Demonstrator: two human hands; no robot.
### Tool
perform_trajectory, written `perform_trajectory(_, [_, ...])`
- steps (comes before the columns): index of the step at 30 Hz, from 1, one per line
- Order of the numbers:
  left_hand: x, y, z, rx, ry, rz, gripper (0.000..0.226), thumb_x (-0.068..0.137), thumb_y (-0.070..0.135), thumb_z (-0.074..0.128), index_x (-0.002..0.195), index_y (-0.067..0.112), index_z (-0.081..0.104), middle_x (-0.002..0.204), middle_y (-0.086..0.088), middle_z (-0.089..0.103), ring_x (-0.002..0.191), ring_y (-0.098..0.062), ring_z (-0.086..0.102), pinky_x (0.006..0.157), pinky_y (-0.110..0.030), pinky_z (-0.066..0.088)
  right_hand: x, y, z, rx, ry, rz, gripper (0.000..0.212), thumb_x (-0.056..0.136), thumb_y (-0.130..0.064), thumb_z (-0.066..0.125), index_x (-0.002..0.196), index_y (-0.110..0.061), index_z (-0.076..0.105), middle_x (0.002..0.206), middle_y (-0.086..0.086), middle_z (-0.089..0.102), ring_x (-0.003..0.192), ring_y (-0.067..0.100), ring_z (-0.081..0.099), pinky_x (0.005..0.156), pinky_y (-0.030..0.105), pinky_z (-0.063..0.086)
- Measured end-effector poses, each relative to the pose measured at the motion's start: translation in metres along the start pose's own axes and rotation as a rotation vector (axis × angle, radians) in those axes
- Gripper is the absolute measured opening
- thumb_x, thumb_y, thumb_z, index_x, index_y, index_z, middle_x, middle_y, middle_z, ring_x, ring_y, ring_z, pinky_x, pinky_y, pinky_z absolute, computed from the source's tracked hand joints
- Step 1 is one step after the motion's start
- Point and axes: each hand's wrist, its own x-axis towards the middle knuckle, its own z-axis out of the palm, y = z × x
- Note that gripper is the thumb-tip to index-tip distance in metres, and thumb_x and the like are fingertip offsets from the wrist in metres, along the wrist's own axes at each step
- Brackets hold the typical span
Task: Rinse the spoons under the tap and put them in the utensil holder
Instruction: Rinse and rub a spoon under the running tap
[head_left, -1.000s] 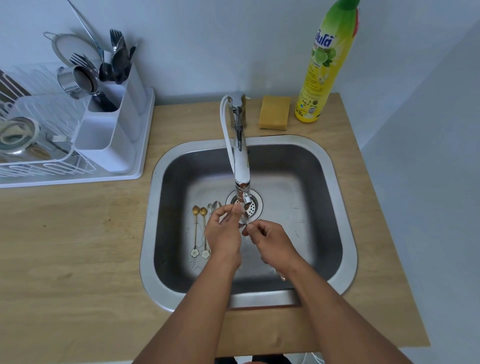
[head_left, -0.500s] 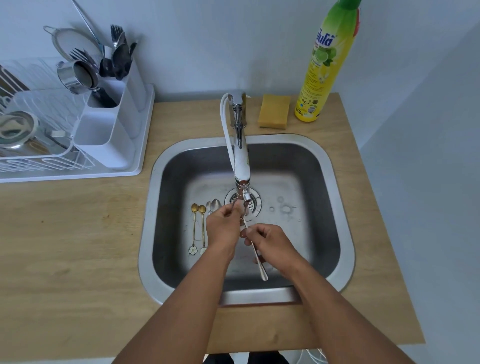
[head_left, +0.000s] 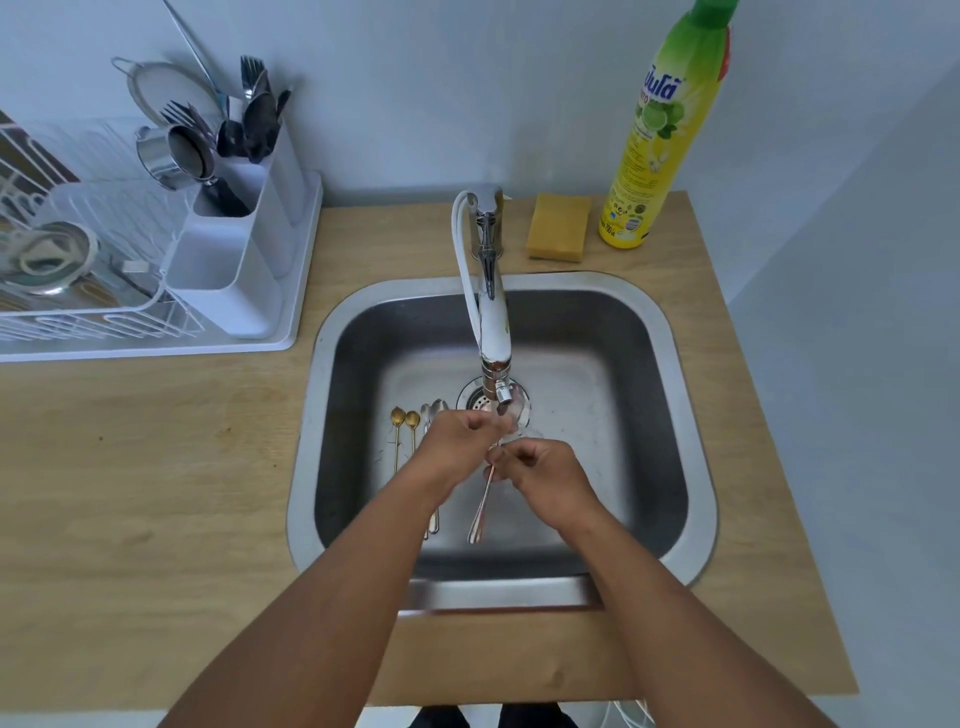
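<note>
Both hands pinch one silver spoon: left hand at bowl, right hand on handle | spoon under tap, over sink | four spoons on sink floor, left | utensil holder far left.

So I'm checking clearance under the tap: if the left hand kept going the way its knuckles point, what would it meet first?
Probably the tap nozzle, just beyond the left hand, which pinches the silver spoon; depth is unclear, so it might pass beneath.
</note>
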Motion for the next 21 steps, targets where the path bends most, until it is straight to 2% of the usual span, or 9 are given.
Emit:
perform_trajectory(2, [0.000,0.000,-0.005,0.037,-0.026,-0.005,0.015,0.098,0.032,0.069,0.088,0.028,0.080,0.085,0.020,0.077,0.092,0.007,0.068,0.082,-0.013,0.048,0.004,-0.007,-0.004,0.019,0.012,-0.018,0.021,0.094,-0.028,0.075,0.083,-0.011,0.079,0.079,-0.003,0.079,0.065,-0.002,0.069,0.063,0.009,0.044])
perform_trajectory(5, [-0.004,-0.006,-0.009,0.073,0.019,0.029,0.019,0.098,0.040,0.068,0.090,0.029,0.081,0.078,0.024,0.076,0.083,0.013,0.068,0.076,-0.013,0.044,0.010,-0.016,-0.011,0.031,0.007,-0.023,0.026,0.092,-0.036,0.075,0.084,-0.012,0.079,0.082,-0.001,0.080,0.074,0.002,0.072,0.065,0.011,0.048])
perform_trajectory(6, [-0.006,-0.010,-0.010,0.067,0.033,0.043,0.019,0.098,0.041,0.068,0.092,0.028,0.082,0.080,0.022,0.077,0.082,0.013,0.068,0.078,-0.015,0.047,0.012,-0.017,-0.012,0.045,0.011,-0.017,0.023,0.093,-0.034,0.075,0.085,-0.013,0.079,0.085,-0.001,0.080,0.079,0.004,0.073,0.069,0.012,0.049])
perform_trajectory(8, [-0.012,-0.019,-0.010,0.049,0.036,0.039,0.016,0.096,0.041,0.071,0.095,0.029,0.082,0.089,0.017,0.079,0.091,0.008,0.069,0.087,-0.020,0.050,0.016,-0.017,-0.015,0.087,0.017,0.006,0.015,0.095,-0.025,0.073,0.091,-0.013,0.081,0.093,-0.002,0.080,0.091,0.005,0.073,0.076,0.010,0.048])
perform_trajectory(11, [-0.021,-0.026,-0.007,0.071,0.017,0.017,0.012,0.092,0.042,0.075,0.088,0.032,0.081,0.086,0.015,0.080,0.089,0.002,0.072,0.077,-0.017,0.048,0.019,-0.018,-0.017,0.085,-0.015,0.045,0.013,0.095,-0.025,0.072,0.096,-0.017,0.082,0.096,-0.009,0.080,0.092,-0.005,0.070,0.075,0.007,0.046])
perform_trajectory(13, [-0.025,-0.029,-0.004,0.106,0.002,0.023,0.013,0.092,0.042,0.075,0.089,0.030,0.081,0.085,0.019,0.079,0.081,0.006,0.071,0.070,-0.014,0.046,0.022,-0.020,-0.018,0.075,-0.031,0.066,0.013,0.094,-0.027,0.073,0.096,-0.018,0.083,0.095,-0.013,0.080,0.090,-0.007,0.070,0.077,0.011,0.046])
perform_trajectory(16, [-0.030,-0.035,-0.008,0.195,-0.029,0.015,0.013,0.093,0.044,0.074,0.090,0.033,0.081,0.080,0.028,0.076,0.061,0.013,0.065,0.054,-0.006,0.043,0.025,-0.022,-0.023,0.055,0.014,0.092,0.016,0.091,-0.034,0.076,0.090,-0.019,0.082,0.071,-0.023,0.073,0.065,-0.013,0.064,0.065,0.016,0.041])
perform_trajectory(18, [-0.033,-0.040,-0.012,0.209,-0.038,-0.008,0.015,0.092,0.045,0.073,0.094,0.033,0.082,0.083,0.026,0.077,0.070,0.011,0.068,0.060,-0.012,0.048,0.027,-0.022,-0.026,0.029,0.025,0.091,0.016,0.090,-0.035,0.077,0.088,-0.019,0.081,0.069,-0.024,0.072,0.060,-0.013,0.060,0.060,0.016,0.038])
perform_trajectory(21, [-0.033,-0.039,-0.013,0.181,-0.052,-0.034,0.019,0.093,0.045,0.072,0.098,0.030,0.082,0.093,0.021,0.077,0.090,0.005,0.068,0.073,-0.022,0.051,0.028,-0.022,-0.025,0.009,-0.012,0.078,0.013,0.091,-0.030,0.076,0.091,-0.019,0.083,0.088,-0.023,0.078,0.074,-0.017,0.064,0.060,0.011,0.040])
